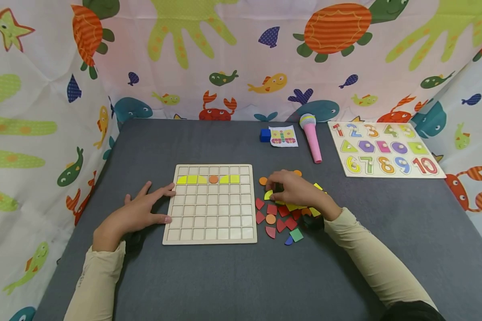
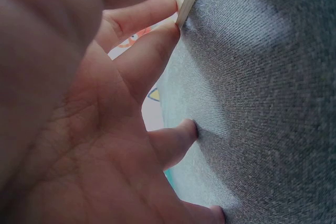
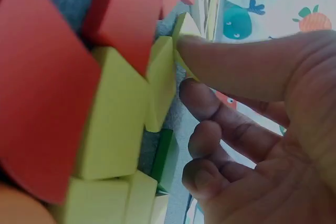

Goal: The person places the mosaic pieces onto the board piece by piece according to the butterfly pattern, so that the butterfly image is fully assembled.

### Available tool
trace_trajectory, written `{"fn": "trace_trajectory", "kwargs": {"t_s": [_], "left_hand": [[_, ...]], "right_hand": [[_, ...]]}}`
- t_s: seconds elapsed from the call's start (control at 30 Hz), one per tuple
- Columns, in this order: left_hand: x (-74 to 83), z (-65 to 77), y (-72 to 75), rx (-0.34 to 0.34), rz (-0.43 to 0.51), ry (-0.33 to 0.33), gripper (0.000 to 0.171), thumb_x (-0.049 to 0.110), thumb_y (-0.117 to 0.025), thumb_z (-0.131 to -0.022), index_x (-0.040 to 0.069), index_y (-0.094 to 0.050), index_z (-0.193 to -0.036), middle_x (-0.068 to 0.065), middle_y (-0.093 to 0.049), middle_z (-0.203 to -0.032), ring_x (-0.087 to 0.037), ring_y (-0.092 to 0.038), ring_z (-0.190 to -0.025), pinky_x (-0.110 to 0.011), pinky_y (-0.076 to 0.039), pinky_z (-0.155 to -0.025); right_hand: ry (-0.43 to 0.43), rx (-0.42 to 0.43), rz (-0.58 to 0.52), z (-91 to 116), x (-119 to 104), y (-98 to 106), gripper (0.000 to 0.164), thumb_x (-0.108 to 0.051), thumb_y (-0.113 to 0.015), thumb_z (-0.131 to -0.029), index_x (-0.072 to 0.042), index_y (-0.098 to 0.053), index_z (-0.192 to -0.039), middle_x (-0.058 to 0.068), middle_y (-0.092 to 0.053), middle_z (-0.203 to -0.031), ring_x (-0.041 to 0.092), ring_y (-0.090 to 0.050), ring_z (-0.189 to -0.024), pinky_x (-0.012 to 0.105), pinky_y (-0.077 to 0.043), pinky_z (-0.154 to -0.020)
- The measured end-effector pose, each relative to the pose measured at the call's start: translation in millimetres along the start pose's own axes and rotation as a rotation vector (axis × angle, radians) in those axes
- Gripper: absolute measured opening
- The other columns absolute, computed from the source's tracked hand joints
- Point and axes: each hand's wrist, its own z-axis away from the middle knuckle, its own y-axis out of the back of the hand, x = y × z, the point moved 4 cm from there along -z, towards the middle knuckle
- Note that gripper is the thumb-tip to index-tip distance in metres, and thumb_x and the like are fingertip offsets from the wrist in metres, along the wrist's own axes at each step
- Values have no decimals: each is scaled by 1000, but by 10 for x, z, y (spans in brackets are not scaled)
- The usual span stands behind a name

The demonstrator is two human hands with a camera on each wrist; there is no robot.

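Observation:
A wooden grid board [image 1: 214,214] lies flat on the table, with several yellow pieces [image 1: 192,179] and one orange circle [image 1: 213,179] in its second row from the back. My left hand [image 1: 134,211] has its fingers spread, and its thumb and fingertips touch the board's left edge. Right of the board, my right hand [image 1: 291,189] pinches a yellow quarter-circle piece [image 1: 268,195] above the loose pile. In the right wrist view the thumb covers part of that yellow piece [image 3: 185,27]. Red pieces [image 3: 123,19] and yellow blocks [image 3: 113,119] lie beside the fingers.
Loose orange circles, a green square [image 1: 296,235] and a blue piece [image 1: 289,240] lie around the pile. Further back are a blue cube [image 1: 265,135], a picture card [image 1: 284,136], a pink toy microphone [image 1: 312,140] and a number puzzle board [image 1: 385,149]. A patterned cloth borders the table.

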Motion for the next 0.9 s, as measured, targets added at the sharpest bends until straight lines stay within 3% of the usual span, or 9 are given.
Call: {"fn": "trace_trajectory", "kwargs": {"t_s": [0.23,0.57,0.73,0.9], "left_hand": [[-15,-3,2,1,-6,1,98,36,-87,-91,17,-33,-169,-25,-26,-172,-55,9,-158,-88,10,-107],[-14,-2,-10,4,1,-12,96,36,-87,-90,17,-35,-168,-23,-29,-172,-55,8,-159,-89,10,-107],[-7,1,-10,10,-4,-7,96,37,-87,-90,16,-36,-168,-24,-28,-172,-55,8,-159,-89,9,-107],[-8,2,-1,9,-6,-2,96,36,-88,-90,17,-35,-169,-24,-28,-172,-55,8,-159,-89,9,-107]], "right_hand": [[-34,70,-61,-84,-22,86,9,-7,-77,-99,-10,-69,-97,0,-63,-81,18,-58,-66,32,-49,-59],[-52,235,-113,-380,-117,91,8,-8,-77,-98,-7,-69,-98,3,-63,-82,22,-56,-74,33,-44,-65],[-43,233,-117,-516,-181,28,7,-4,-74,-100,-2,-73,-106,5,-63,-84,22,-56,-70,33,-45,-62],[-24,222,-91,-602,-252,-8,13,-3,-70,-101,0,-78,-110,7,-70,-91,23,-60,-77,35,-50,-70]]}}
